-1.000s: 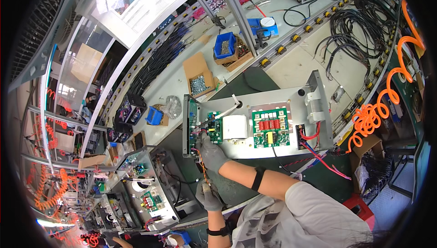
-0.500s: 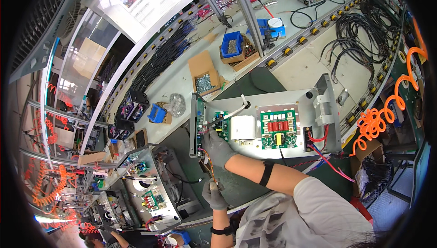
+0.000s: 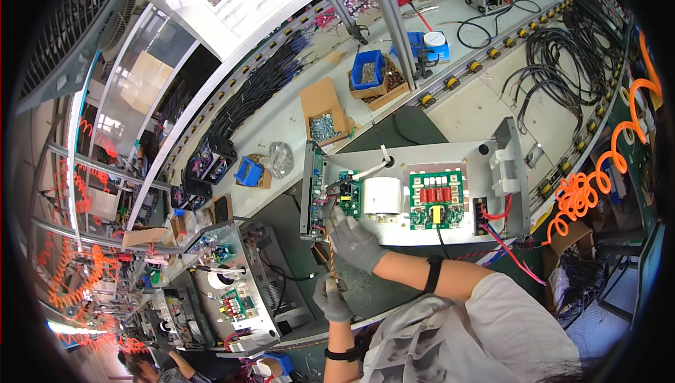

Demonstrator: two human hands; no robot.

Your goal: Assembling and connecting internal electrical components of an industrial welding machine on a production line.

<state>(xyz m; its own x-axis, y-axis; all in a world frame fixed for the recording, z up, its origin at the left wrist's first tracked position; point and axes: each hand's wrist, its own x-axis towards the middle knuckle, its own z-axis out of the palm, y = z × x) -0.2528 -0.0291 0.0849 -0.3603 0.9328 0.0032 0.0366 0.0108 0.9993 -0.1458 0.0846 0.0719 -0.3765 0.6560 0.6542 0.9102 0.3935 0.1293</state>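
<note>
My left hand (image 3: pixel 332 301), in a grey glove, is closed on a twisted orange-and-dark wire (image 3: pixel 332 260) below the metal chassis. That wire runs up to the chassis's dark end panel (image 3: pixel 307 197). My right hand (image 3: pixel 357 244), gloved too, lies over the near left corner of the open grey chassis (image 3: pixel 450 156). Its fingers stretch toward the parts behind the panel, and I see nothing held in them. Inside sit a small green board (image 3: pixel 349 197), a white cylindrical part (image 3: pixel 382 195) and a larger green circuit board (image 3: pixel 436 199) with red components. Where the wire meets the panel is partly hidden.
A second open chassis (image 3: pixel 246 277) stands to the left. Beyond the bench lie a cardboard box of screws (image 3: pixel 323 119), blue bins (image 3: pixel 368 69) and bundled black cables (image 3: pixel 260 88). An orange coiled hose (image 3: pixel 587 190) hangs at the right. Another person (image 3: pixel 158 365) is at lower left.
My right hand has drawn back slightly from the end panel, its fingers straighter. My left hand stays on the wire. The whole view has shifted a little.
</note>
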